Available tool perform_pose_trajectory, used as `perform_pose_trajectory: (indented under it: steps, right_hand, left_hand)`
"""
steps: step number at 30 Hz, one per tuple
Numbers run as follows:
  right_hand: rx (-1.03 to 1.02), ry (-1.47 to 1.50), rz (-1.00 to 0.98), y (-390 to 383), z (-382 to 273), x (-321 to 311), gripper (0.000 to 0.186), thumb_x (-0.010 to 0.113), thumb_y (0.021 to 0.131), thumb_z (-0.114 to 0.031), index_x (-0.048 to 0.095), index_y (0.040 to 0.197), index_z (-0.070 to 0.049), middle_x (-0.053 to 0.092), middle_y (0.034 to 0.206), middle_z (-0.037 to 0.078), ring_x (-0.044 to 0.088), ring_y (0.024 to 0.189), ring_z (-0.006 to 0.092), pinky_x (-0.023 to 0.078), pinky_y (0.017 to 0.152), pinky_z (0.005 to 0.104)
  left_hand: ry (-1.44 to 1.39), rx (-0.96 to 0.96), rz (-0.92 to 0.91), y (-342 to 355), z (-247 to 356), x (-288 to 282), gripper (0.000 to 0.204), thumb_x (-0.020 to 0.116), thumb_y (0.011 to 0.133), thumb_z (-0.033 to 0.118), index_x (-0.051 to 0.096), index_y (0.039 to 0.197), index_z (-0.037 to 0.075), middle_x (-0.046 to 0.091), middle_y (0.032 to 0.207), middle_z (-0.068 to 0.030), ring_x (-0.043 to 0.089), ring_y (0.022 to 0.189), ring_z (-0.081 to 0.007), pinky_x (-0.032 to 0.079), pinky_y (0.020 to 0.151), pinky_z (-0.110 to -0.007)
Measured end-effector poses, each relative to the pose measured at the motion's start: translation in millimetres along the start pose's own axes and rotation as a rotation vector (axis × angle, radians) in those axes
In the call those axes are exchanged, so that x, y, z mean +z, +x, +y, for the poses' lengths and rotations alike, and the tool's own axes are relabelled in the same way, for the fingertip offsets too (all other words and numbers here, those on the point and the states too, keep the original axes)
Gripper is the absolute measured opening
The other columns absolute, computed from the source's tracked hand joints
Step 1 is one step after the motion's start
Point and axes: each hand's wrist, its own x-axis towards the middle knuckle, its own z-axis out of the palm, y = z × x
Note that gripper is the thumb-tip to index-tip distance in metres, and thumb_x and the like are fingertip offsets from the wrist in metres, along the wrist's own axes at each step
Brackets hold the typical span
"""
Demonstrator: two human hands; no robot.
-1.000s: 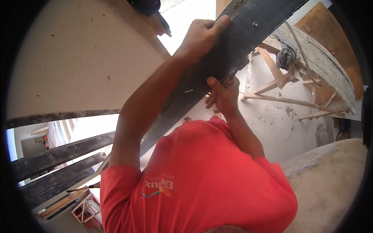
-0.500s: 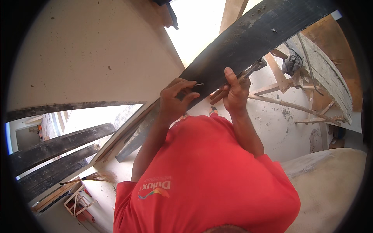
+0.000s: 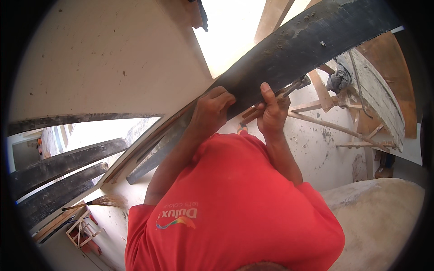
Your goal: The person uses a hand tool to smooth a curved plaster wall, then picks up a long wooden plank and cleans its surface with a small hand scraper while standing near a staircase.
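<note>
A long dark board (image 3: 298,49) with scuffed patches runs diagonally from upper right down behind my hands. My left hand (image 3: 211,108) is closed, its bent fingers pressed to the board's face; whatever is between them is hidden. To its right, my right hand (image 3: 273,115) grips a metal-headed hammer (image 3: 299,85), thumb raised along the board, with wooden handle parts showing below the fingers. A small fixing (image 3: 322,44) shows higher on the board. My red shirt fills the lower middle.
A pale sloped panel (image 3: 99,58) fills the upper left. Dark planks (image 3: 68,160) lie at lower left, near a straw broom (image 3: 106,201) and small wooden frame (image 3: 81,230). At right are timber bracing (image 3: 325,122), grey cloth (image 3: 338,80) and a brown sheet (image 3: 402,99).
My left hand has come down from high on the board to beside my right hand, where a nail showed in its fingers half a second ago. The board appears farther right.
</note>
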Motion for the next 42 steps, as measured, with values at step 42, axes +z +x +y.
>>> perform_pose_trajectory:
  steps: [42]
  right_hand:
    - [0.259,0.051,-0.478,-8.5,75.1,-43.6,0.018,0.067,0.105,-0.023,0.065,0.105,-0.005,0.055,0.065,-0.002,0.049,0.053,0.0046,0.040,0.050,0.0211]
  left_hand:
    - [-0.547,-0.233,-0.319,23.1,-28.1,-31.6,0.012,0.085,0.079,-0.001,0.083,0.091,0.001,0.061,0.120,-0.0112,0.061,0.111,-0.0180,0.050,0.093,-0.031]
